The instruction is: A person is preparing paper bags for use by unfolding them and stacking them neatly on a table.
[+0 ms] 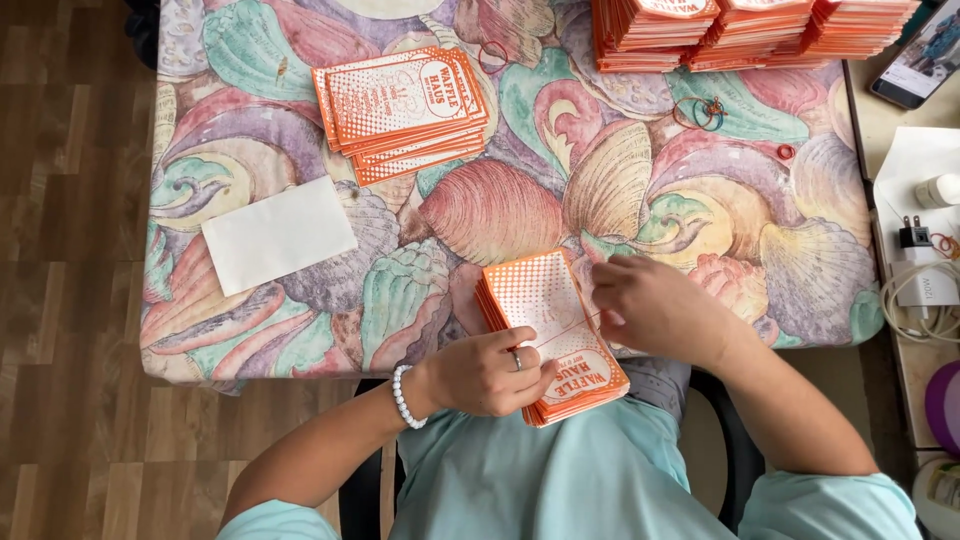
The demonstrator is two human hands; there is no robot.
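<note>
Two hands work on one stack of orange-and-white printed cards (548, 335) at the near edge of the shell-patterned tablecloth (700, 210), over the person's lap. The left hand (490, 372) is closed around the stack's near end, while the right hand (650, 305) pinches a thin rubber band (565, 333) stretched across the dotted top card.

My table (300, 330) wears a shell-print cloth in pastel colours; on it a loose pile of orange-and-white cards (402, 110); a blank white envelope (278, 234) lower left; tall orange card stacks (750, 30) along the far edge; rubber bands (700, 112) near them; wood floor (60, 300) to my left.
</note>
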